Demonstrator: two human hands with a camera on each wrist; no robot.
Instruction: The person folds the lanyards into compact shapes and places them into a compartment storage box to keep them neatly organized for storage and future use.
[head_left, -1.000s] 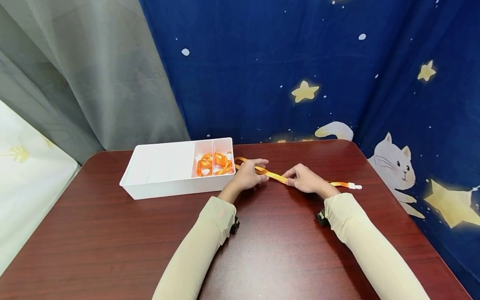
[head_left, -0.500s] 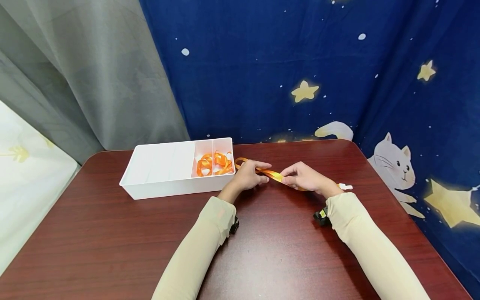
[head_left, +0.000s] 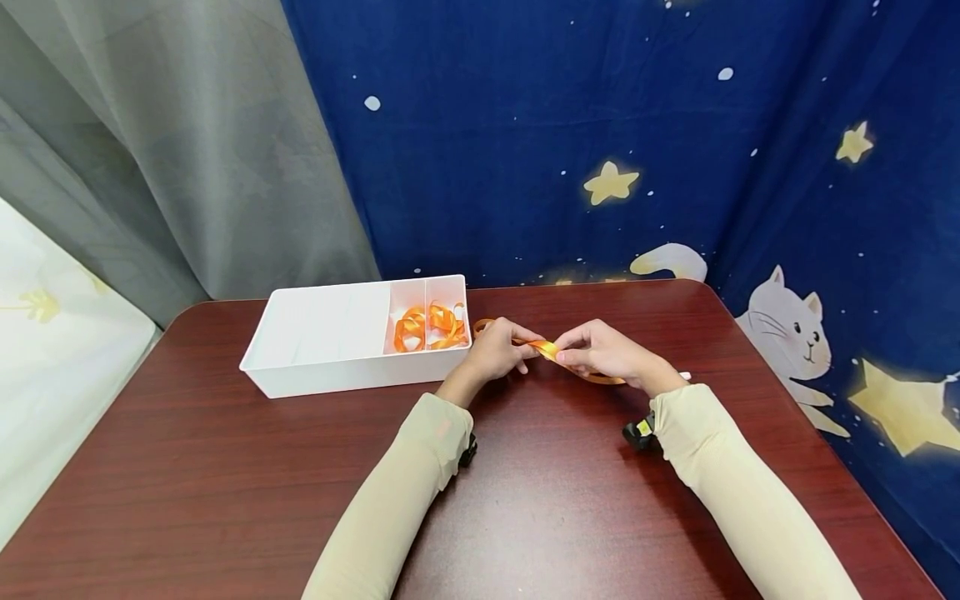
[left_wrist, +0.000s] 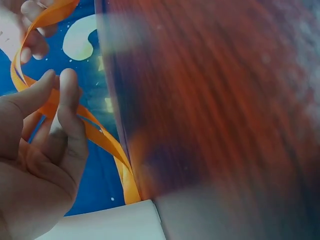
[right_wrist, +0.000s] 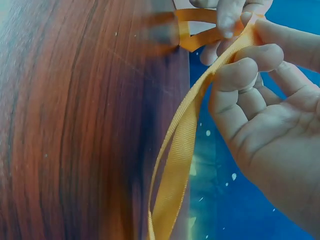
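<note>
Just to the right of the white box (head_left: 360,379), an orange strap (head_left: 548,348) stretches between a person's two hands above the table (head_left: 262,492). The left hand (head_left: 495,352), nearer the box, has a narrow grip, thumb and forefinger tips close together, with the strap running through its curled fingers. The right hand (head_left: 604,350), farther from the box, pinches the strap between thumb and fingertips. A loop of it lies beside the box's right end; whether they touch, I cannot tell. The other part hangs below the right hand, and a white tip (head_left: 685,376) shows past that wrist, farthest from the box. Inside the box, two coiled orange straps (head_left: 412,320) sit in adjoining compartments at its right end. Beyond the box hang a grey curtain (head_left: 187,158) and a blue one.
</note>
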